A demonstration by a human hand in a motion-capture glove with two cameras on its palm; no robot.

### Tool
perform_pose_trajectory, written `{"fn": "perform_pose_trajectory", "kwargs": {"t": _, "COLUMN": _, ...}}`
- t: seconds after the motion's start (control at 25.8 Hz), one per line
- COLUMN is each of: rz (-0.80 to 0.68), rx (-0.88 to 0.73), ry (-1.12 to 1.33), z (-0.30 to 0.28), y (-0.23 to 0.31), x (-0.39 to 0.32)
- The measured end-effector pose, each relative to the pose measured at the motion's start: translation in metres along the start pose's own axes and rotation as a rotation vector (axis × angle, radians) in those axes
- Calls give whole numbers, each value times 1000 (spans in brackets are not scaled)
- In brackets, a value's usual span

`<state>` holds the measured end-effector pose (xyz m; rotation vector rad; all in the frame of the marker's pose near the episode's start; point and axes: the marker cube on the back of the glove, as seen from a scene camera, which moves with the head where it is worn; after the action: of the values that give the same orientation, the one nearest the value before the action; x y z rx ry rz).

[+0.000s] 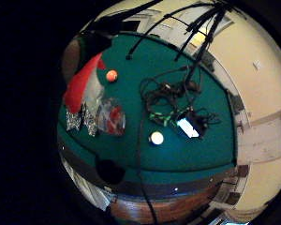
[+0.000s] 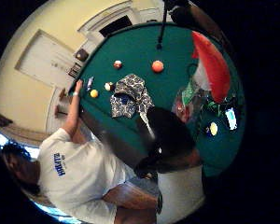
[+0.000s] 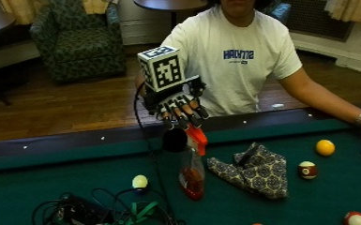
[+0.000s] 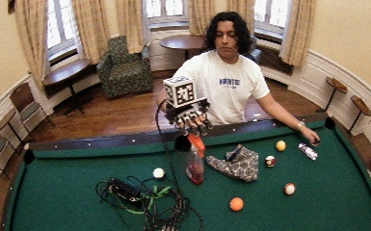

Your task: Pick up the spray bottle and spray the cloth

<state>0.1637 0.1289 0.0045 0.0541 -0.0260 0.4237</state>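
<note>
Your gloved hand (image 3: 179, 108) hovers over the bottle (image 3: 192, 164), fingers spread, seemingly not touching; the cloth (image 3: 255, 169) lies just beside it.

A pool table (image 4: 57, 168) with billiard balls (image 4: 236, 204) is sitting in a curtained, armchair-furnished (image 4: 126, 67) lounge.

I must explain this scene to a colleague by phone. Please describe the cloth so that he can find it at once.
On the green pool table, look in front of the person, just beside the spray bottle with the red top. The cloth lies crumpled there, between the bottle and a striped ball. It is the only soft, patterned thing: dark with pale round motifs.
</note>
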Motion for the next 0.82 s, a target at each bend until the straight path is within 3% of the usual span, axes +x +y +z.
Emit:
{"fn": "perform_pose_trajectory", "kwargs": {"t": 0.47, "rz": 161, "rx": -12, "ry": -333, "z": 48, "y": 11, "x": 51}}
{"fn": "perform_pose_trajectory", "kwargs": {"t": 0.82, "rz": 187, "rx": -29, "ry": -722, "z": 88, "y": 0, "x": 50}}
